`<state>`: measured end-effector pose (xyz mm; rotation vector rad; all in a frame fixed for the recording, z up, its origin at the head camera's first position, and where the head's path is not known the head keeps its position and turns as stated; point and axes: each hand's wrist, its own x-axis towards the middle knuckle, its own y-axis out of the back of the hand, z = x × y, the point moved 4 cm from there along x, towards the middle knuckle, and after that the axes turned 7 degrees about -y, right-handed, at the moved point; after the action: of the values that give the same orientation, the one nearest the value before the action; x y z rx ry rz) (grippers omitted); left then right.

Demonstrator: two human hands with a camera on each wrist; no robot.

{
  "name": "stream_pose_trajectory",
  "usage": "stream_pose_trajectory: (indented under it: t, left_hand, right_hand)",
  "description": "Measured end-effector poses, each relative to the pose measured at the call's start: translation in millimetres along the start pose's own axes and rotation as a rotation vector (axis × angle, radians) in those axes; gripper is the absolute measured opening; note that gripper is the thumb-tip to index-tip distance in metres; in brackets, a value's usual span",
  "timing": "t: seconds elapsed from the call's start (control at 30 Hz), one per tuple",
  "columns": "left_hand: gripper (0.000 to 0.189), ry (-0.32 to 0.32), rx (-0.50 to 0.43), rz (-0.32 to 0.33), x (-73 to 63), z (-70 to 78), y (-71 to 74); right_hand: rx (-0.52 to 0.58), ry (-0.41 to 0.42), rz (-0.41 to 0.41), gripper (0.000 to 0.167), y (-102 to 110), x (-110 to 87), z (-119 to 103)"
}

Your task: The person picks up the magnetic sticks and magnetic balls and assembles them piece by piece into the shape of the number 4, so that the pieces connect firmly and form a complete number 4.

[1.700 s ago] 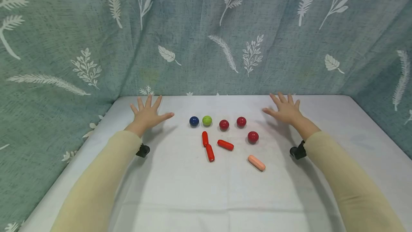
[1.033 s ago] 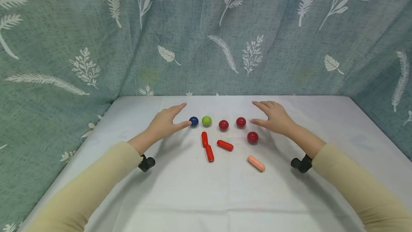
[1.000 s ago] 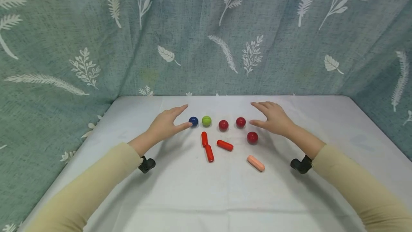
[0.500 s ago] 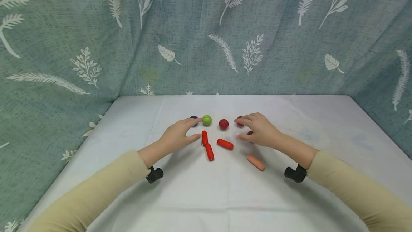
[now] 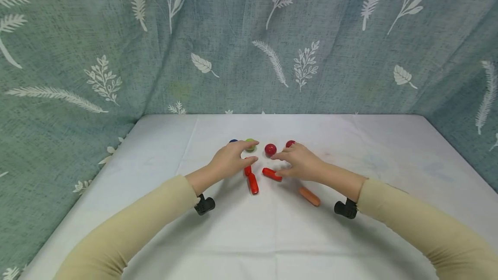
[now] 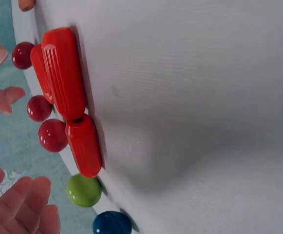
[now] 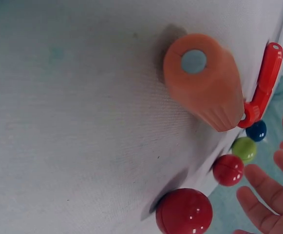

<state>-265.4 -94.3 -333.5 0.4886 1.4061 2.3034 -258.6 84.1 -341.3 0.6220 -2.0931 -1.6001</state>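
In the head view my left hand (image 5: 231, 159) hovers with thumb and fingers apart, its fingertips in front of the lime-green ball (image 5: 250, 141) and its thumb over the back red ridged cylinder (image 5: 247, 170). A second red cylinder (image 5: 253, 184) lies end to end with that one. My right hand (image 5: 301, 162) holds nothing; its thumb overlaps a third red cylinder (image 5: 269, 173), its fingertips close to a red ball (image 5: 270, 149). Behind its knuckles another red ball (image 5: 290, 143) shows. A third red ball (image 7: 185, 212) appears in the right wrist view, hidden in the head view.
An orange ridged cylinder (image 5: 310, 196) with a grey round spot on its end lies below the right hand. The blue ball (image 6: 112, 223) is mostly covered by the left hand in the head view. White cloth (image 5: 249, 232) covers the table; a leaf-patterned curtain (image 5: 233, 55) stands behind.
Both hands, earlier spread wide at the far sides, have come inward and nearer to each other over the balls and cylinders. The balls and cylinders have stayed in place.
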Motion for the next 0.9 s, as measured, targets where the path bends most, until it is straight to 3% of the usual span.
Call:
stream_pose_trajectory:
  t: [0.2, 0.47, 0.67, 0.9]
  left_hand:
    - [0.047, 0.027, 0.016, -0.043, 8.1, 1.0, -6.5]
    - [0.043, 0.023, 0.013, -0.038, 14.7, 2.3, -12.4]
    - [0.031, 0.029, 0.028, -0.140, 18.0, 3.4, -22.8]
    - [0.031, -0.003, 0.102, -0.235, 21.2, 5.1, -35.4]
  right_hand:
    - [0.034, -0.032, -0.047, 0.040, -2, 1.8, -3]
    - [0.031, -0.047, -0.094, 0.038, -8, 4.0, -6]
    - [0.013, -0.042, -0.091, 0.035, -10, 5.5, -6]
    - [0.014, -0.046, -0.112, 0.035, -13, 5.7, -7]
